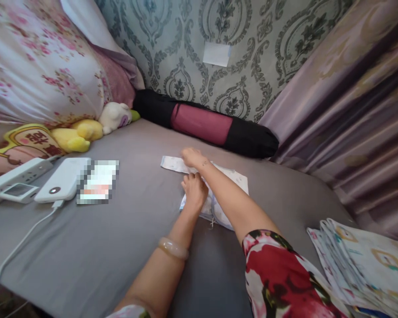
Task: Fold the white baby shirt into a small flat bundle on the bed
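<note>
A small white printed cloth (239,179) lies on the grey bed sheet (126,238), partly folded. My right hand (192,157) reaches across it, fingers pressed flat on its far left end. My left hand (194,190) is closed on the near edge of the cloth, its fingers curled into the fabric. A pale bangle (173,248) sits on my left wrist. My right arm hides the middle of the cloth.
A stack of folded printed cloths (361,265) lies at the right. A white power bank (62,179) with cable, a power strip (13,179) and a blurred card (97,181) lie at the left. Plush toys (86,130), a pillow (36,66) and a black-and-maroon roll (205,123) line the wall.
</note>
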`<state>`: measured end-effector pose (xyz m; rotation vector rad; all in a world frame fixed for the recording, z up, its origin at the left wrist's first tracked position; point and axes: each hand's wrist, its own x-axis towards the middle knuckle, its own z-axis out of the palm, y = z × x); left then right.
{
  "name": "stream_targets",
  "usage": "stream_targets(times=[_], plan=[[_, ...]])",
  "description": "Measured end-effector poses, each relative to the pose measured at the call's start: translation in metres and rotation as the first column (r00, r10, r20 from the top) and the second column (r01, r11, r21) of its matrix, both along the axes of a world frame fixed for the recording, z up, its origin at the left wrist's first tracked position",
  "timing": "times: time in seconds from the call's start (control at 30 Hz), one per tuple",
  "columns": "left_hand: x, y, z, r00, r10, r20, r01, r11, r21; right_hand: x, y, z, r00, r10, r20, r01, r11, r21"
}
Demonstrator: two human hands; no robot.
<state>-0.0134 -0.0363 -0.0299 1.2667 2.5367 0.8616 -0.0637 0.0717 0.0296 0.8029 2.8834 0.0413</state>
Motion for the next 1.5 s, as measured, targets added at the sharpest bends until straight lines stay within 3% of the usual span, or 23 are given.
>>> stream_targets(times=[0.1, 0.2, 0.27, 0.4, 0.6, 0.77, 0.93, 1.1, 1.27, 1.5], plan=[[-0.020, 0.001, -0.002, 0.955, 0.185, 0.230, -0.213, 0.971, 0.104, -0.033, -0.009, 0.002, 0.987, 0.156, 0.050, -0.152, 0.986, -0.067], [-0.049, -0.001, -0.006, 0.829, 0.382, 0.408, -0.501, 0.832, 0.239, -0.053, -0.016, 0.001, 0.965, 0.252, 0.070, -0.245, 0.965, -0.092], [-0.065, -0.003, -0.009, 0.749, 0.463, 0.474, -0.625, 0.731, 0.273, -0.059, -0.018, -0.003, 0.951, 0.303, 0.063, -0.298, 0.951, -0.080], [-0.075, -0.003, -0.009, 0.650, 0.532, 0.542, -0.730, 0.636, 0.251, -0.061, -0.013, -0.016, 0.940, 0.338, 0.057, -0.335, 0.941, -0.050], [-0.069, 0.002, -0.007, 0.636, 0.489, 0.597, -0.752, 0.565, 0.339, -0.049, 0.005, -0.017, 0.943, 0.331, 0.038, -0.330, 0.944, -0.023], [-0.066, 0.005, -0.011, 0.694, 0.429, 0.578, -0.692, 0.618, 0.373, -0.022, 0.029, -0.001, 0.967, 0.244, -0.074, -0.248, 0.967, -0.052], [-0.056, 0.005, -0.011, 0.796, 0.364, 0.484, -0.555, 0.759, 0.340, 0.020, 0.055, 0.016, 0.955, 0.233, -0.181, -0.248, 0.967, -0.065], [-0.046, 0.001, -0.003, 0.859, 0.342, 0.382, -0.437, 0.878, 0.195, 0.074, 0.073, 0.024, 0.954, 0.133, -0.268, -0.156, 0.986, -0.065], [-0.034, 0.000, 0.003, 0.946, 0.196, 0.259, -0.220, 0.973, 0.069, 0.124, 0.074, 0.021, 0.939, 0.068, -0.338, -0.096, 0.993, -0.067], [-0.024, -0.001, -0.006, 0.997, 0.016, 0.075, -0.016, 1.000, 0.000, 0.177, 0.066, -0.004, 0.918, -0.011, -0.397, -0.002, 0.999, -0.032]])
